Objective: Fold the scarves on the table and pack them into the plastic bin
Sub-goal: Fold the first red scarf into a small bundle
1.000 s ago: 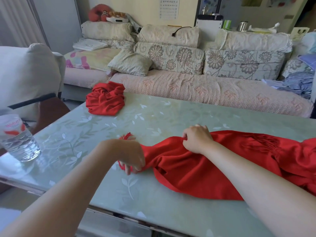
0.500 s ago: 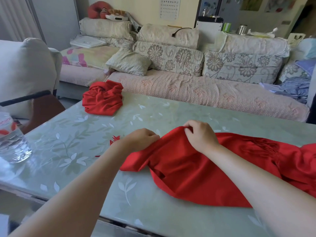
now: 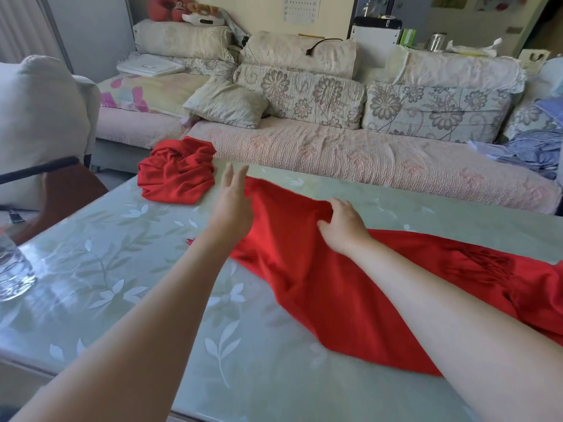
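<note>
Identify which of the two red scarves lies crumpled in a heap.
The scarf at the far left corner of the table, bunched up and untouched; the other scarf lies stretched out, gripped by the right hand.

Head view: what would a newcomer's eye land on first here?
The long bright red fabric scarf sprawled across the pale green leaf-patterned table stands out first, with the right hand pinching its bunched upper edge and the left hand open at its far end. A second, crumpled red scarf sits at the table's far left corner.
</note>
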### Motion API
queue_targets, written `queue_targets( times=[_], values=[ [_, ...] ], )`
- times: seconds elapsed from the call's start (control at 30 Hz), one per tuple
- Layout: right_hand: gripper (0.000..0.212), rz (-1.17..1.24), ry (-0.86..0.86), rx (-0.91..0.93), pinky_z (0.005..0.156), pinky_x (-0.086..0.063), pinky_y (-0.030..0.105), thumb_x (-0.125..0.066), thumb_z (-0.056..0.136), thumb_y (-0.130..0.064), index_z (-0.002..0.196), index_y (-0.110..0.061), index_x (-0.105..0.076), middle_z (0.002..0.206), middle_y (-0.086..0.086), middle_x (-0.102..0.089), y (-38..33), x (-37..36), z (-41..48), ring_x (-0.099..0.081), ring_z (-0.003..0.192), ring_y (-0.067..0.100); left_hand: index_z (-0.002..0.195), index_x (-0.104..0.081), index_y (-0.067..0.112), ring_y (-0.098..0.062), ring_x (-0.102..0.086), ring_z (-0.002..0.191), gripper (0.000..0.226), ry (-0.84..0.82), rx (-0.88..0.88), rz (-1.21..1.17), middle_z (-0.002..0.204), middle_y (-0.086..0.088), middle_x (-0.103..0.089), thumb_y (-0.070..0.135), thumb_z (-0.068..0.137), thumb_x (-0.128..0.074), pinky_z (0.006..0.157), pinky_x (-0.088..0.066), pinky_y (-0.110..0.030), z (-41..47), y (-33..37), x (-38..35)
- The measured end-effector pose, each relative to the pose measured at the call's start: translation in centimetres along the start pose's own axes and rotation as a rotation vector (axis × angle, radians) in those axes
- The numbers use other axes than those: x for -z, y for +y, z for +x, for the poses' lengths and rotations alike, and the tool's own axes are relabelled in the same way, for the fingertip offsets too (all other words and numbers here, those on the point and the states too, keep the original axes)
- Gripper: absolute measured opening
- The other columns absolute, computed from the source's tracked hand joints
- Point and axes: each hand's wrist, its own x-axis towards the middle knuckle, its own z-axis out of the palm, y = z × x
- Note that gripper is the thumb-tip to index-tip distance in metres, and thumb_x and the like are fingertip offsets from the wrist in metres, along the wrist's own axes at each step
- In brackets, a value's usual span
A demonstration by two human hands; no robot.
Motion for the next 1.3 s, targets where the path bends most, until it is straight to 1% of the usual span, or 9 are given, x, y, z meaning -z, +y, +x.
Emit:
queue_targets(
  times=[0.13,0.23,0.3,0.5,0.67,0.8,0.93,1.1,1.3],
  values=[
    [0.102,-0.18,-0.28,-0.011,0.116,-0.03,0.049,-0.062,0.087,-0.025,0.157,-0.031,0.012,0.16,0.009,0.032,0.2,-1.6,-2.0,-0.023,0.15,0.03,0.149,-0.036,0.013,-0.028,-0.032,0.141,0.072,-0.065,0.013,0.034,0.156,-0.013,-0.026,-0.013,0.082,-0.043,0.109,-0.031,-0.03,-1.4,-2.1,-0.4],
    [0.065,-0.133,-0.069,0.191,0.112,-0.035,0.045,-0.054,0.089,-0.028,0.151,-0.022,-0.035,0.162,0.016,-0.016,-0.4,-2.5,-4.2,-0.037,0.142,0.03,0.121,-0.063,0.018,-0.028,-0.054,0.112,0.062,-0.227,-0.139,0.203,0.122,-0.006,-0.055,-0.014,0.071,-0.044,0.092,-0.046,-0.036,-2.6,-3.2,-0.1],
    [0.043,0.043,0.02,0.318,0.102,-0.044,0.04,-0.046,0.085,-0.043,0.118,-0.023,-0.066,0.128,0.004,-0.056,-1.1,-2.5,-5.8,-0.056,0.119,0.023,0.108,-0.068,0.024,-0.028,-0.055,0.105,0.057,-0.345,-0.283,0.295,0.108,-0.001,-0.06,-0.008,0.066,-0.047,0.089,-0.045,-0.038,-3.5,-3.8,0.3],
    [0.064,-0.196,-0.239,0.474,0.091,-0.042,0.031,-0.051,0.061,-0.081,0.106,-0.037,-0.062,0.105,-0.013,-0.043,-2.3,-1.9,-9.8,-0.052,0.1,0.01,0.111,-0.067,0.039,-0.016,-0.053,0.104,0.038,-0.422,-0.463,0.528,0.102,0.014,-0.063,0.025,0.076,-0.063,0.093,-0.04,-0.035,-5.6,-3.4,0.4],
    [0.035,-0.156,-0.273,0.405,0.088,-0.047,0.03,-0.063,0.08,-0.033,0.114,-0.026,-0.065,0.113,-0.008,-0.048,-2.1,-1.2,-10.4,-0.057,0.102,0.017,0.063,-0.065,0.015,-0.02,-0.053,0.072,0.024,-0.417,-0.392,0.266,0.071,0.003,-0.057,0.029,0.062,-0.046,0.073,-0.046,-0.035,-5.4,-1.9,2.4],
    [0.011,-0.009,-0.317,0.392,0.076,-0.042,0.025,-0.058,0.08,-0.021,0.084,-0.025,-0.067,0.09,-0.016,-0.053,-2.4,-0.3,-10.3,-0.055,0.081,0.009,0.057,-0.046,0.011,-0.02,-0.042,0.059,0.021,-0.615,-0.084,0.282,0.061,-0.008,-0.049,0.03,0.064,-0.043,0.056,-0.034,-0.033,-6.7,0.0,5.1],
    [0.024,0.195,-0.685,0.281,0.07,-0.053,0.023,-0.058,0.083,-0.037,0.096,-0.029,-0.077,0.092,-0.009,-0.074,-3.9,1.0,-11.0,-0.066,0.071,0.001,0.091,-0.069,0.01,-0.02,-0.058,0.08,0.027,-0.852,0.262,0.363,0.089,-0.005,-0.067,0.026,0.091,-0.047,0.073,-0.048,-0.028,-8.0,0.9,6.9],
    [0.023,-0.017,-0.22,0.359,0.093,-0.046,0.028,-0.057,0.09,-0.031,0.107,-0.032,-0.073,0.109,-0.013,-0.067,-4.1,-0.2,-9.6,-0.061,0.103,0.006,0.103,-0.068,0.008,-0.025,-0.059,0.106,0.024,-0.468,-0.091,0.351,0.108,-0.01,-0.065,0.012,0.09,-0.048,0.083,-0.04,-0.027,-8.1,-0.3,4.0],
    [0.074,-0.287,-0.452,0.089,0.122,-0.007,0.053,-0.039,0.096,-0.063,0.158,-0.035,-0.012,0.167,0.008,-0.001,-2.2,-3.2,-8.4,-0.001,0.154,0.026,0.157,0.002,0.021,-0.022,0.006,0.151,0.075,-0.596,0.163,0.432,0.164,-0.004,0.009,0.054,0.099,-0.033,0.122,0.0,-0.042,-9.2,-4.3,-1.4]
  ],
)
